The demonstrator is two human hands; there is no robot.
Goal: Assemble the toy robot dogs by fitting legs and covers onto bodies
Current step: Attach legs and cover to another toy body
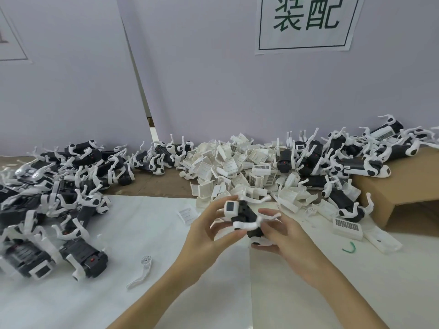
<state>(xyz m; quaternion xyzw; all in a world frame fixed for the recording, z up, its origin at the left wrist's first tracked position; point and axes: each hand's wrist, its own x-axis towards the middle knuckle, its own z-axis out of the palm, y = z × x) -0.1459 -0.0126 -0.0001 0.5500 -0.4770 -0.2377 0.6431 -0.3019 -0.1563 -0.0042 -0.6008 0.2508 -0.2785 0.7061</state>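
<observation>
I hold one toy dog body point(244, 216) up over the near middle of the white table point(166, 293), my left hand point(209, 230) curled round its head end and my right hand point(282, 233) pinching a white leg point(247, 224), probably to seat it. Loose covers point(237, 167) lie heaped just beyond, within reach. The wall sign point(306, 20) reads "装配"; barcode labels on the covers are too small to read.

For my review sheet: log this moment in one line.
left hand: holds toy dog | right hand: holds it too | loose leg: on table
</observation>
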